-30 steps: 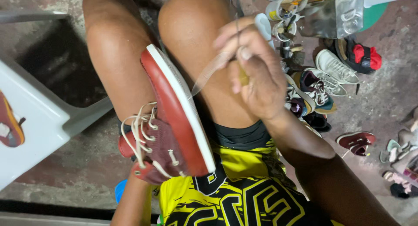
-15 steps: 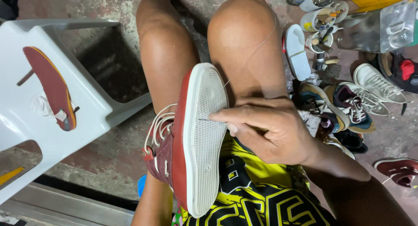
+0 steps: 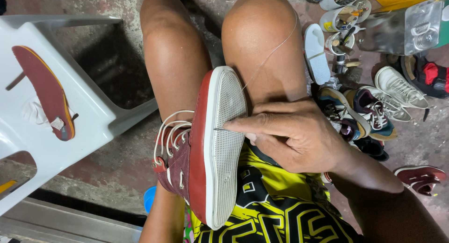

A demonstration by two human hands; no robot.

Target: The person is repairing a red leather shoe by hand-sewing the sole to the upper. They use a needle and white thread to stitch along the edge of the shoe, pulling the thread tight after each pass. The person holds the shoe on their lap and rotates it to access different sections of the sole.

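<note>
The right hand [image 3: 292, 135] pinches a needle [image 3: 220, 129] against the white sole of a red sneaker [image 3: 213, 149], which stands on edge just left of its fingertips, between the knees. A thin thread [image 3: 271, 55] runs up from the hand over the knee. The left hand is hidden behind the sneaker; its grip cannot be told.

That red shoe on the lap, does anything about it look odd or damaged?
The red shoe lies on its side, sole up. A needle pushed by the right hand pierces the sole's edge, trailing thread. No tear shows.
</note>
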